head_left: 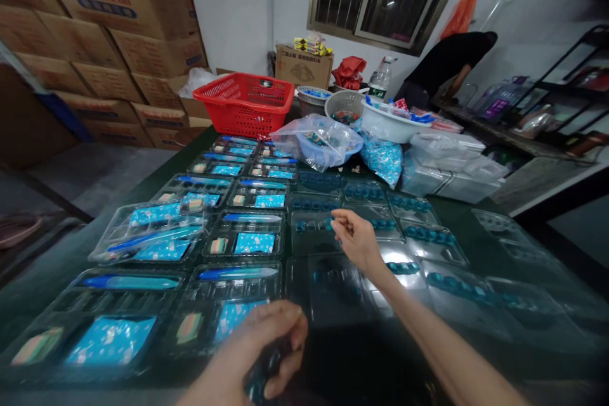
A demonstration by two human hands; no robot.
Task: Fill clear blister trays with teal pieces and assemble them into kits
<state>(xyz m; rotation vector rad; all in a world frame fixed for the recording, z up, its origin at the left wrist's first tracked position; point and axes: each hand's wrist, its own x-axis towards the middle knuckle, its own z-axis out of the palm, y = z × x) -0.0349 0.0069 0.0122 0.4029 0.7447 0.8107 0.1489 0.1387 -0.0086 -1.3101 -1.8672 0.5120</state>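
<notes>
Left hand (252,346) and right hand (358,241), both bare.

The left hand (242,346) hides a blurred dark item (261,373).

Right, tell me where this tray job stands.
Done: the left-side clear trays look filled, with blue cards and blue-handled items. In hand: the left hand grips dark blue pieces; the right hand pinches above a clear tray. Remaining: the right-side trays show only blue pieces, no cards.

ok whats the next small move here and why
Probably the right hand should finish at the end of the teal row in the clear blister tray, since its fingertips are right there, while the left hand grips a dark piece.
</notes>
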